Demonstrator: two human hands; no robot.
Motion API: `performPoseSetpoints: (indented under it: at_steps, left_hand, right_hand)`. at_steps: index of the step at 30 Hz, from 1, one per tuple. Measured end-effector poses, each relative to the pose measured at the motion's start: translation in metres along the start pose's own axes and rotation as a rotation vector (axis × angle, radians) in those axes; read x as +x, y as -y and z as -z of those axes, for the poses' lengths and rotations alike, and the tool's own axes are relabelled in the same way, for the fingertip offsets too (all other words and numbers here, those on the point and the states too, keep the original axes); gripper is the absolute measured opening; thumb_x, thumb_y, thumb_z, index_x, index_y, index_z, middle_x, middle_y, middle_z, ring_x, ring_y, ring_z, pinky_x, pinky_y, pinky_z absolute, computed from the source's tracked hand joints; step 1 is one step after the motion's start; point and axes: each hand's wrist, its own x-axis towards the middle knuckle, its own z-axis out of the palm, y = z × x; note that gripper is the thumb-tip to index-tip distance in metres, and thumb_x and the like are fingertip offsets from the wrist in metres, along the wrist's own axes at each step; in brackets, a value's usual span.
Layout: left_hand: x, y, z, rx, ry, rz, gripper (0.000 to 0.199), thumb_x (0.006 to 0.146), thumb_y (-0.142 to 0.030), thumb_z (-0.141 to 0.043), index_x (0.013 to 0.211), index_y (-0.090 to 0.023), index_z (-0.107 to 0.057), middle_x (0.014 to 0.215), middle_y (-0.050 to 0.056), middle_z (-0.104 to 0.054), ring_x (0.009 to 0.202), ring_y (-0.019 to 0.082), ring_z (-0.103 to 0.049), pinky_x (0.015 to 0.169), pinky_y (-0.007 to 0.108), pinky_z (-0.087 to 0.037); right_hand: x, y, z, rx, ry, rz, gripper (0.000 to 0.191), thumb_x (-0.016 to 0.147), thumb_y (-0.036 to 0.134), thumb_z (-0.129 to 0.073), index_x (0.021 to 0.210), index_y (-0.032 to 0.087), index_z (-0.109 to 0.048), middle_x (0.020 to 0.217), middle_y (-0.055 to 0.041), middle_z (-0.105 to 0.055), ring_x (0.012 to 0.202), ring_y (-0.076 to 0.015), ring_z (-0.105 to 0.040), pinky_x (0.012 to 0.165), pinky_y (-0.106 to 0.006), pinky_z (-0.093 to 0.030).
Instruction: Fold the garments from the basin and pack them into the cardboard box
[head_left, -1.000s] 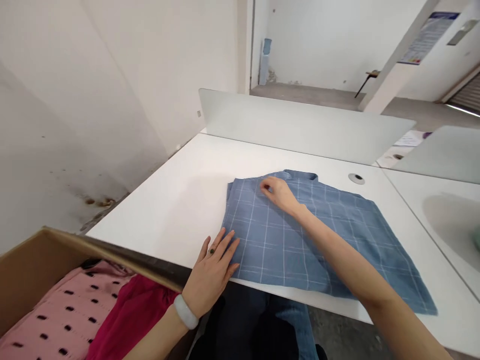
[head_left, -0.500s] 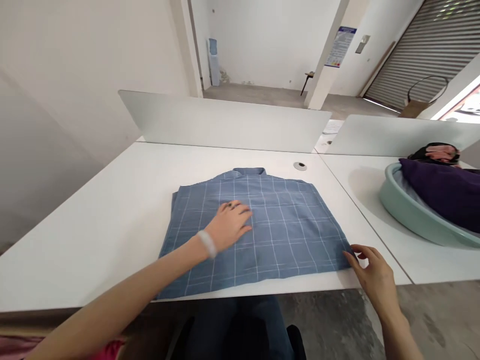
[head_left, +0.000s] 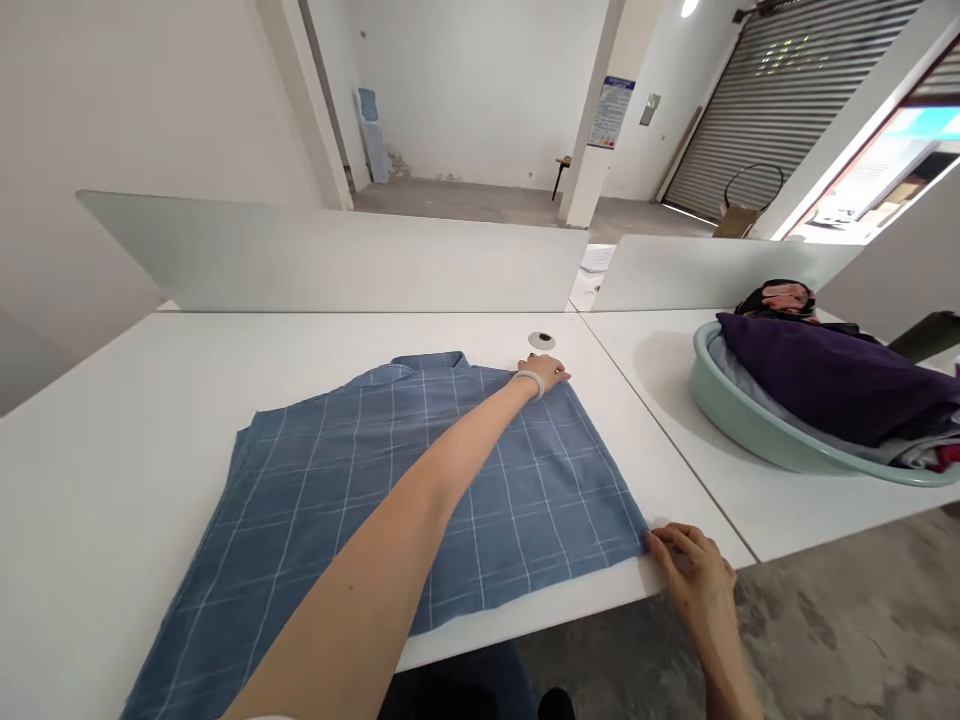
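A blue shirt with a white check (head_left: 510,500) lies folded flat on the white table, its collar toward the far side. My left hand (head_left: 544,372), with a pale band at the wrist, reaches across the cloth to its far right corner. Its fingers are closed on the fabric there, though the fingertips are partly hidden. At the near right corner, my right hand (head_left: 694,565) pinches the hem between thumb and fingers. My left forearm covers part of the shirt's middle.
On the right side of the white table (head_left: 675,520) stands a pale green basin (head_left: 780,440) heaped with clothes, a purple garment (head_left: 832,380) on top. A low frosted partition (head_left: 360,260) runs along the back. A round cable hole (head_left: 541,341) sits beyond the shirt.
My left hand has moved from the shirt's middle to its far right corner. My right hand keeps its pinch on the near right corner. The view has turned right.
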Motion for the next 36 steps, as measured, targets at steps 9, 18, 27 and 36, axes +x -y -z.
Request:
performPoseSetpoints:
  at_steps: [9,18,27,36]
  left_hand:
    - [0.005,0.002,-0.039,0.131,-0.187,-0.095,0.03,0.097,-0.034,-0.04,0.107,-0.016,-0.062,0.117,0.01,-0.059,0.117,0.026,-0.044,0.102,0.048,-0.022]
    - [-0.003,-0.001,-0.039,0.226,-0.294,-0.119,0.03,0.096,-0.037,-0.044,0.111,-0.016,-0.059,0.119,0.01,-0.058,0.117,0.025,-0.046,0.1,0.042,-0.029]
    - [-0.149,0.038,0.018,0.284,-0.224,-0.13,0.056,0.1,-0.043,-0.02,0.146,-0.012,-0.027,0.155,0.01,-0.024,0.145,0.026,-0.009,0.115,0.047,-0.017]
    - [-0.268,0.122,0.01,0.233,0.028,0.175,0.069,0.094,-0.06,-0.018,0.151,-0.019,-0.019,0.158,0.008,-0.013,0.145,0.029,-0.007,0.114,0.057,-0.01]
  right_hand:
    - [0.0,-0.008,-0.01,-0.099,0.037,0.067,0.046,0.085,0.061,-0.04,0.069,0.025,-0.065,0.092,-0.0077,-0.067,0.09,-0.0297,-0.056,0.084,-0.05,-0.033]
    - [-0.002,0.002,-0.004,-0.084,-0.042,0.078,0.052,0.088,0.062,-0.036,0.083,0.02,-0.065,0.098,-0.011,-0.065,0.092,-0.0284,-0.058,0.088,-0.051,-0.038]
    - [0.055,0.082,-0.018,-0.084,0.162,0.554,0.063,0.095,0.053,-0.027,0.146,0.017,-0.029,0.15,-0.0136,-0.032,0.14,-0.027,-0.028,0.112,-0.052,-0.025]
    - [0.087,0.105,-0.069,-0.308,0.339,0.589,0.081,0.089,0.068,-0.018,0.146,0.012,-0.033,0.152,-0.0103,-0.028,0.142,-0.0262,-0.022,0.116,-0.051,-0.018]
